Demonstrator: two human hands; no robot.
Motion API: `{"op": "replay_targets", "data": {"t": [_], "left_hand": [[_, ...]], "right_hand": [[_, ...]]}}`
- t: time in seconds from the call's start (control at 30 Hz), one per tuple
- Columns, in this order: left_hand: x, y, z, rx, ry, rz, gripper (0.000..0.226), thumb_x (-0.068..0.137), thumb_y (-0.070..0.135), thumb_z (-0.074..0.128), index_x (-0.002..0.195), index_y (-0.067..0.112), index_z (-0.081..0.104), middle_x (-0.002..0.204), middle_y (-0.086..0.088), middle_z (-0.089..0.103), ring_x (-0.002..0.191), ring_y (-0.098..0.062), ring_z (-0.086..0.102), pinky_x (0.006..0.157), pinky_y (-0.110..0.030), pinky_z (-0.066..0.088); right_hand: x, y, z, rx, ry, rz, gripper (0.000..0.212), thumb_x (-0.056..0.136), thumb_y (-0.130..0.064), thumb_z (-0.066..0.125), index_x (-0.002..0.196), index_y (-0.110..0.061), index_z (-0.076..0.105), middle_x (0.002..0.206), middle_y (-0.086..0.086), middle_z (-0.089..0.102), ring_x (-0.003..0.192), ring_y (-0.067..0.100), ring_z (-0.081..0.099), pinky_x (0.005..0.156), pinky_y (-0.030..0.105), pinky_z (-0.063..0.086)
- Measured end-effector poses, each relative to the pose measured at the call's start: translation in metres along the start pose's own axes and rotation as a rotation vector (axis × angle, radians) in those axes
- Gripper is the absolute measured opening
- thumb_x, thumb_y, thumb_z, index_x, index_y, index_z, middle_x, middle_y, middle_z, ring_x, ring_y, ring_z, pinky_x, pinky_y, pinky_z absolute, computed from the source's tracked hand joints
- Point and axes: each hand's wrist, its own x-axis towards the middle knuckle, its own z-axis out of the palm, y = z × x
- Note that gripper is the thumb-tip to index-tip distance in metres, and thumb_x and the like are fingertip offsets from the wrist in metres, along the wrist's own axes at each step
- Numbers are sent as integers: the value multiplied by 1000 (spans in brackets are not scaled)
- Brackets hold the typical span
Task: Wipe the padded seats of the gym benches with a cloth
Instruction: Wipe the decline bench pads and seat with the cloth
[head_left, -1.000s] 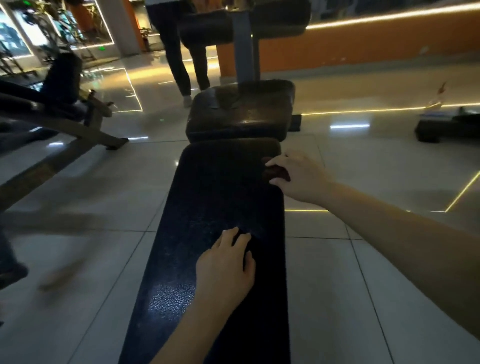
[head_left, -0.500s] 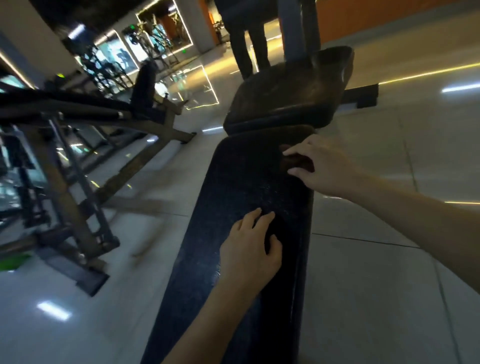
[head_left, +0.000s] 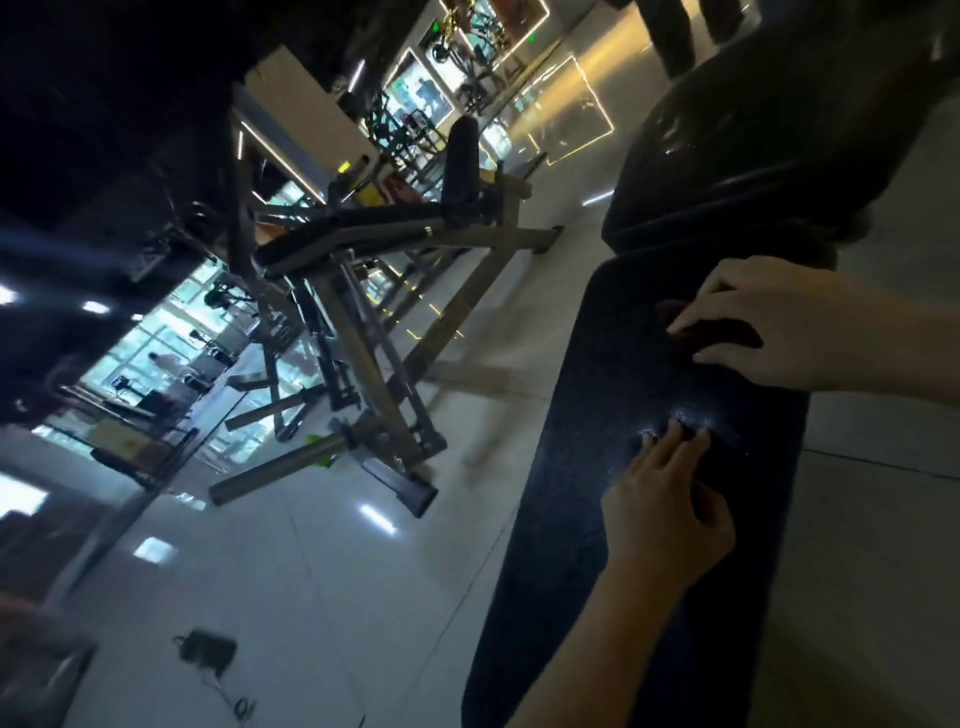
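Observation:
A long black padded bench seat (head_left: 613, 467) runs from the bottom edge up toward a second, shinier pad (head_left: 743, 156) at the top right. My right hand (head_left: 789, 327) grips a dark reddish cloth (head_left: 711, 332) and holds it against the far part of the long pad. Lower down, my left hand (head_left: 670, 514) lies on the same pad with its fingers stretched forward and touching the surface.
Another bench on a grey metal frame (head_left: 363, 291) stands to the left on the tiled floor. A small dark device with a cable (head_left: 208, 649) lies on the floor at lower left. A person's legs (head_left: 696, 26) show at the top right.
The view has swung and tilted to the left, bringing the neighbouring bench frame into sight. Both hands stay on the long pad in about the same places.

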Motion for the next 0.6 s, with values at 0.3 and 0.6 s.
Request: {"op": "replay_targets", "data": {"t": [0.3, 0.6], "left_hand": [[-4, -21, 15, 39, 113, 89, 49, 89, 33, 50, 138, 30, 56, 142, 3, 55, 125, -18, 58, 75, -30, 57], [-1, -29, 24, 73, 145, 146, 46, 86, 32, 51, 130, 24, 64, 134, -3, 62, 113, -23, 66, 61, -30, 58]], "right_hand": [[-11, -14, 7, -22, -129, 0, 35, 89, -44, 65, 124, -41, 62, 113, -9, 48, 111, 12, 45, 89, 26, 38], [-7, -41, -14, -130, -187, 87, 36, 92, -43, 63, 127, -39, 59, 112, -9, 45, 106, 7, 38, 87, 26, 32]]}}
